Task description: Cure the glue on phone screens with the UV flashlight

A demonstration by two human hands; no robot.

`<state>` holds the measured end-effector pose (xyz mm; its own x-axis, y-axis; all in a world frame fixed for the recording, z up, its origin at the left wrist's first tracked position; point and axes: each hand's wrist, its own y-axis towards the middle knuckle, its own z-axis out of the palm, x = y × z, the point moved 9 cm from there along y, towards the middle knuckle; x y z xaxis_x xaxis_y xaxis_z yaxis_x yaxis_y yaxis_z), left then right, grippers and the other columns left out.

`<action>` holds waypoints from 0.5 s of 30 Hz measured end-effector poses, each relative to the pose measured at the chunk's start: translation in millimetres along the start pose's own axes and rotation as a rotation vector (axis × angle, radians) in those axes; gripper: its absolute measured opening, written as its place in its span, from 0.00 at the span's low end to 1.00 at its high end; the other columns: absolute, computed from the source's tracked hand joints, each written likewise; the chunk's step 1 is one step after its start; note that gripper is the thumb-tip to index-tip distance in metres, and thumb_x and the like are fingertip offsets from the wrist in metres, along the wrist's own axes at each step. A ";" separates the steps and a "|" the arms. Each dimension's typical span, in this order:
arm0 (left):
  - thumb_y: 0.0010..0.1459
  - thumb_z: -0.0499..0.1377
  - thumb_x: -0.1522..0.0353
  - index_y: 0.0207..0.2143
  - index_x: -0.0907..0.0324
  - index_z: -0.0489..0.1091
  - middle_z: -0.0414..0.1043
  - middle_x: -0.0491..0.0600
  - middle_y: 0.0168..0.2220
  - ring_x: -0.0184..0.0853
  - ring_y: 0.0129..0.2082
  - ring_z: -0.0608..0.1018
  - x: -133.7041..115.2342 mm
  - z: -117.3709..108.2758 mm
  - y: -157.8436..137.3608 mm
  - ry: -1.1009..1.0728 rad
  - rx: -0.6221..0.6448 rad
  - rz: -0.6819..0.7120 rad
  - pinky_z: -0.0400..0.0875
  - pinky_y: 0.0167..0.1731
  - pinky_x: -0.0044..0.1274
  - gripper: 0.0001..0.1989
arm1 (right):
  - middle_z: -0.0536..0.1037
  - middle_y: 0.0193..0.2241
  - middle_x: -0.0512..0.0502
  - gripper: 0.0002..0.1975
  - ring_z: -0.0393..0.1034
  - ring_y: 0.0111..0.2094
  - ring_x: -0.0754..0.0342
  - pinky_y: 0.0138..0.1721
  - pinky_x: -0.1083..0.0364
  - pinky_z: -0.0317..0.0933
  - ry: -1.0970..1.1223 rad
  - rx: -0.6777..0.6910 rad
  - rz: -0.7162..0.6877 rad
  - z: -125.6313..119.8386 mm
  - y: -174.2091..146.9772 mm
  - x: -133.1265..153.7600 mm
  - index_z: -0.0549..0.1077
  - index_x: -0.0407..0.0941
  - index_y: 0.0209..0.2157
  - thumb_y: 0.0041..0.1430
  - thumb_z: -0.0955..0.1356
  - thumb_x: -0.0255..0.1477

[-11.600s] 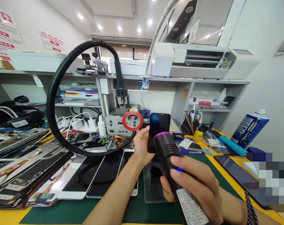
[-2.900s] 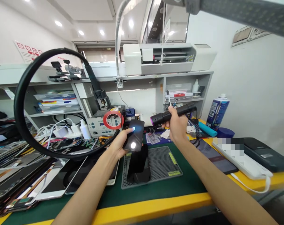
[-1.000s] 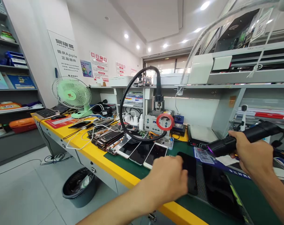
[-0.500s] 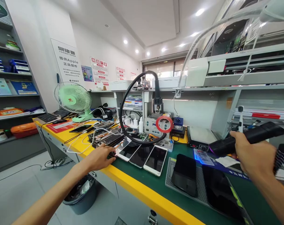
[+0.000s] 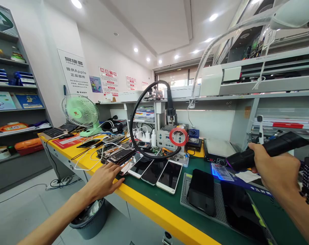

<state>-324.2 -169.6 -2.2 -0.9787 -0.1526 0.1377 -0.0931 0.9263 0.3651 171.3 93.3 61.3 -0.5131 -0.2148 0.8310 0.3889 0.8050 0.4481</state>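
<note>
My right hand (image 5: 276, 170) is wrapped round a black flashlight (image 5: 268, 149) with a purple ring at its head, held above the right side of the bench. Below the flashlight's head, a clear plastic packet (image 5: 222, 171) shows a bright blue patch. My left hand (image 5: 107, 177) rests at the yellow front edge with its fingers spread, beside a pile of phone parts (image 5: 117, 154). To its right lie several phones in a row, among them a white-framed phone (image 5: 169, 177). A black phone (image 5: 201, 191) and a larger dark screen (image 5: 239, 204) lie on a grey perforated tray (image 5: 183, 197).
A hot-air station (image 5: 164, 137) stands at the back, its black hose (image 5: 132, 126) looping over the bench near a red tape ring (image 5: 178, 136). A green fan (image 5: 80, 112) stands at the far left. Below the edge is a waste bin (image 5: 91, 223).
My left hand has drawn back slightly toward the bench edge from the phone parts. My right hand keeps the flashlight in nearly the same place. The view has tilted a little.
</note>
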 end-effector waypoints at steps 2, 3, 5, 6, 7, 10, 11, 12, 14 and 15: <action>0.64 0.51 0.56 0.44 0.57 0.76 0.78 0.57 0.40 0.43 0.44 0.76 -0.9 1.6 4.5 -0.041 0.017 -0.004 0.69 0.48 0.31 0.19 | 0.70 0.12 0.42 0.22 0.70 0.18 0.47 0.24 0.51 0.62 0.029 0.024 0.101 -0.5 -3.9 -2.2 0.70 0.42 0.15 0.50 0.71 0.45; 0.65 0.50 0.57 0.43 0.57 0.77 0.78 0.57 0.39 0.43 0.43 0.76 -0.9 2.9 6.3 -0.065 0.031 -0.005 0.69 0.47 0.31 0.19 | 0.70 0.12 0.42 0.22 0.71 0.18 0.47 0.25 0.51 0.62 0.032 0.038 0.118 -0.6 -5.7 -0.4 0.70 0.43 0.15 0.50 0.71 0.44; 0.65 0.50 0.58 0.41 0.55 0.77 0.79 0.56 0.37 0.42 0.43 0.77 0.5 4.9 8.2 -0.116 0.050 -0.005 0.70 0.47 0.30 0.18 | 0.69 0.11 0.43 0.21 0.71 0.19 0.47 0.27 0.51 0.62 0.024 0.055 0.106 -1.6 -8.2 5.7 0.69 0.43 0.14 0.52 0.70 0.43; 0.65 0.50 0.58 0.40 0.55 0.77 0.79 0.56 0.37 0.42 0.43 0.77 1.6 5.5 8.0 -0.133 0.056 0.001 0.70 0.47 0.29 0.18 | 0.69 0.11 0.44 0.22 0.71 0.20 0.47 0.28 0.51 0.62 0.012 0.058 0.108 -2.4 -9.1 7.2 0.69 0.43 0.14 0.52 0.70 0.43; 0.66 0.49 0.58 0.40 0.55 0.77 0.79 0.55 0.37 0.41 0.43 0.78 2.8 5.8 7.2 -0.136 0.060 0.012 0.70 0.48 0.29 0.18 | 0.70 0.11 0.44 0.22 0.71 0.20 0.47 0.28 0.51 0.62 -0.003 0.061 0.119 -3.1 -10.0 7.6 0.69 0.44 0.14 0.52 0.70 0.44; 0.67 0.47 0.61 0.44 0.55 0.77 0.80 0.55 0.40 0.41 0.44 0.79 8.3 6.7 3.2 -0.065 0.055 0.035 0.71 0.47 0.28 0.19 | 0.70 0.12 0.44 0.22 0.71 0.20 0.47 0.27 0.51 0.61 -0.016 0.062 0.163 -6.2 -13.3 7.9 0.70 0.44 0.14 0.52 0.70 0.44; 0.68 0.46 0.62 0.46 0.55 0.77 0.80 0.55 0.41 0.41 0.43 0.80 11.3 7.1 2.2 -0.021 0.047 0.023 0.72 0.45 0.29 0.20 | 0.70 0.12 0.43 0.22 0.70 0.20 0.47 0.27 0.51 0.61 -0.015 0.064 0.170 -7.0 -14.6 8.9 0.70 0.43 0.14 0.52 0.70 0.44; 0.68 0.45 0.62 0.48 0.57 0.76 0.80 0.56 0.42 0.42 0.43 0.80 14.8 7.5 1.6 0.027 0.034 -0.001 0.72 0.44 0.30 0.21 | 0.70 0.12 0.43 0.22 0.70 0.20 0.48 0.27 0.51 0.61 -0.013 0.066 0.173 -7.8 -15.9 10.2 0.70 0.43 0.14 0.52 0.70 0.43; 0.69 0.44 0.64 0.51 0.60 0.75 0.80 0.57 0.43 0.44 0.42 0.81 21.1 8.1 1.2 0.118 0.003 -0.069 0.73 0.42 0.31 0.22 | 0.70 0.11 0.42 0.22 0.70 0.19 0.48 0.27 0.52 0.61 -0.005 0.067 0.169 -8.9 -17.8 12.9 0.70 0.42 0.14 0.52 0.70 0.42; 0.69 0.43 0.64 0.50 0.61 0.75 0.80 0.58 0.43 0.45 0.42 0.81 23.0 8.1 1.3 0.153 -0.014 -0.101 0.73 0.41 0.31 0.23 | 0.70 0.12 0.42 0.21 0.70 0.19 0.48 0.27 0.52 0.62 0.004 0.068 0.162 -8.7 -18.3 13.9 0.70 0.42 0.15 0.52 0.70 0.42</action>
<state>-348.3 -169.1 -6.1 -0.9250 -0.2963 0.2379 -0.1858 0.8989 0.3969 163.7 70.8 67.5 -0.4451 -0.0808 0.8919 0.4133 0.8650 0.2846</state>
